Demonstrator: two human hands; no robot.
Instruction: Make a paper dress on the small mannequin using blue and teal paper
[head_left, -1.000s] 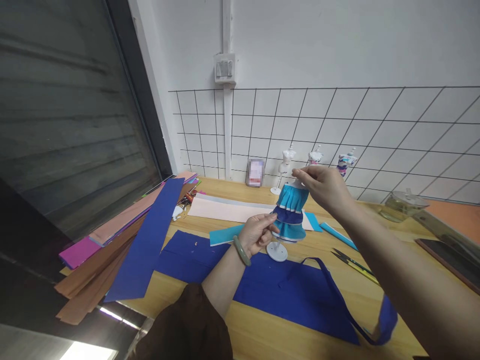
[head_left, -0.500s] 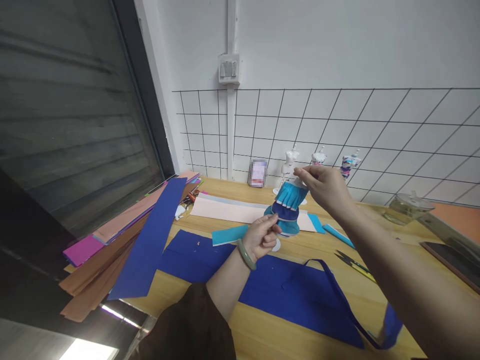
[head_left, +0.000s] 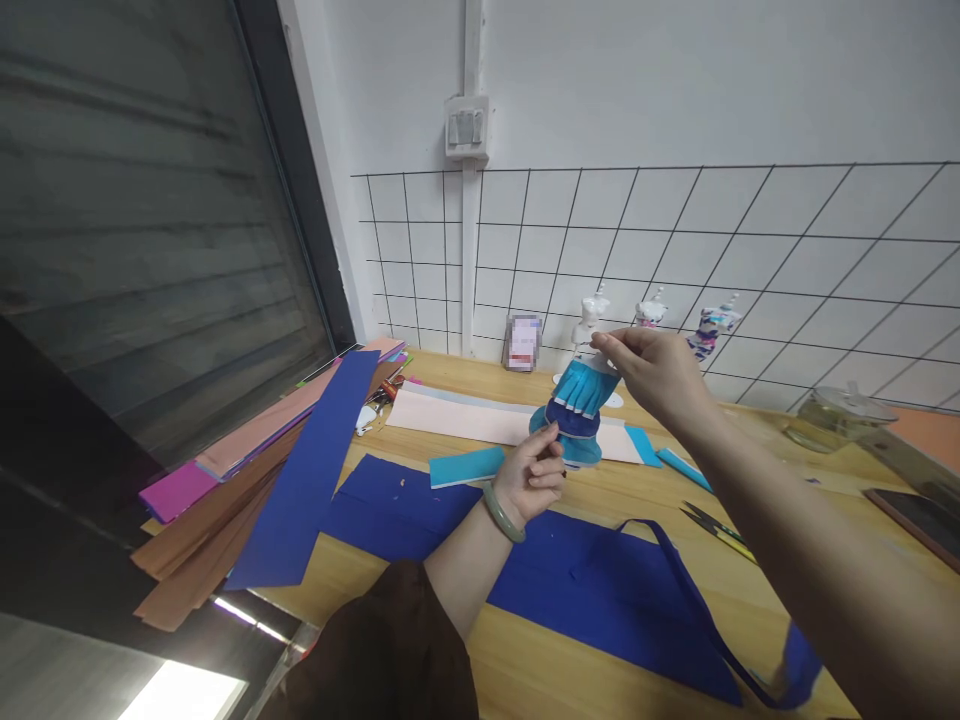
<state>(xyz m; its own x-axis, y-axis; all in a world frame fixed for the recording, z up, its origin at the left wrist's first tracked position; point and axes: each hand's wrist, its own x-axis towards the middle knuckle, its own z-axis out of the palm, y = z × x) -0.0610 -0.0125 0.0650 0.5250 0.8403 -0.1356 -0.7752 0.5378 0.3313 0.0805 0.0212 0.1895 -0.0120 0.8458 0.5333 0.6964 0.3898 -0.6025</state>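
Leaning over now, the little dress figure [head_left: 576, 418] has tipped from the nearly upright stance it had a second ago, and its round white foot, visible then, is hidden behind our left hand [head_left: 534, 478]. We hold the figure above the wooden table [head_left: 525, 660], over the far edge of the wide blue sheet [head_left: 600, 580]. Our left thumb and forefinger are closed on the side of its ruffled skirt, near the dark blue tier — the other fingers are curled in. Our right hand [head_left: 649, 368] pinches the figure's top, above the pleated teal tier, thumb and fingertip together on it. We wear a green bangle [head_left: 501, 513] on the left wrist.

Beyond the figure lies a long pale pink strip [head_left: 450, 418], and a short teal strip [head_left: 466, 467] overlaps the blue sheet to the left of our hand. To the right we see a teal roll [head_left: 684, 468], scissors [head_left: 716, 530] and a thin blue band [head_left: 679, 570] looping over the sheet. Three small dress forms stand near the wall — a white one [head_left: 592, 318], a partly hidden one [head_left: 649, 312] and a patterned one [head_left: 712, 325]. Layered coloured sheets [head_left: 184, 488] lie at far left.
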